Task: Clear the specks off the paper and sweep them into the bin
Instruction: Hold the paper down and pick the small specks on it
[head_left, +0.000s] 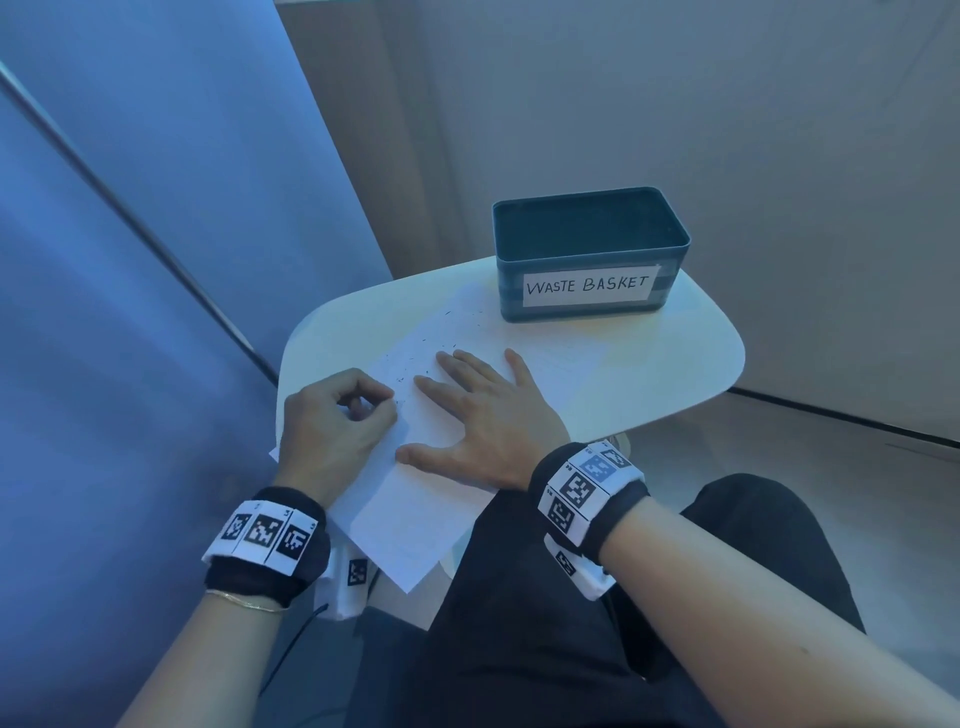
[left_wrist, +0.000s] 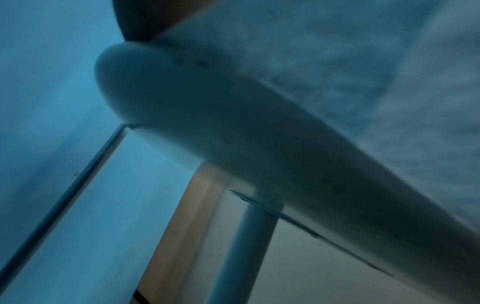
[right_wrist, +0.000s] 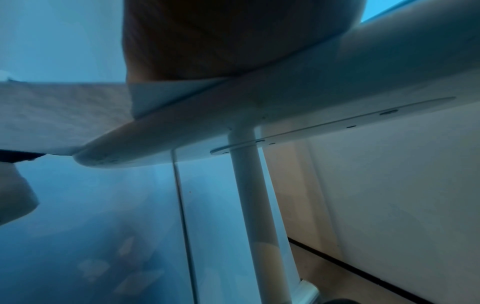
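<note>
A white sheet of paper (head_left: 415, 499) lies slanted on the small white table (head_left: 649, 353), its near corner hanging over the edge. Dark specks (head_left: 415, 358) are scattered on its far part, towards the teal bin (head_left: 667, 296) labelled WASTE BASKET. My right hand (head_left: 467, 410) lies flat on the paper with its fingers spread, just short of the specks. At the paper's left edge my left hand (head_left: 369, 402) rests with its fingers curled; I see nothing between them. The wrist views show only the table rim (left_wrist: 233, 133) and the overhanging paper (right_wrist: 64, 113) from below.
The bin stands at the table's far edge, open at the top. A blue wall panel (head_left: 130, 260) runs close along the left. My dark-trousered legs (head_left: 545, 623) sit under the near edge. A white table leg (right_wrist: 249, 185) goes down to the floor.
</note>
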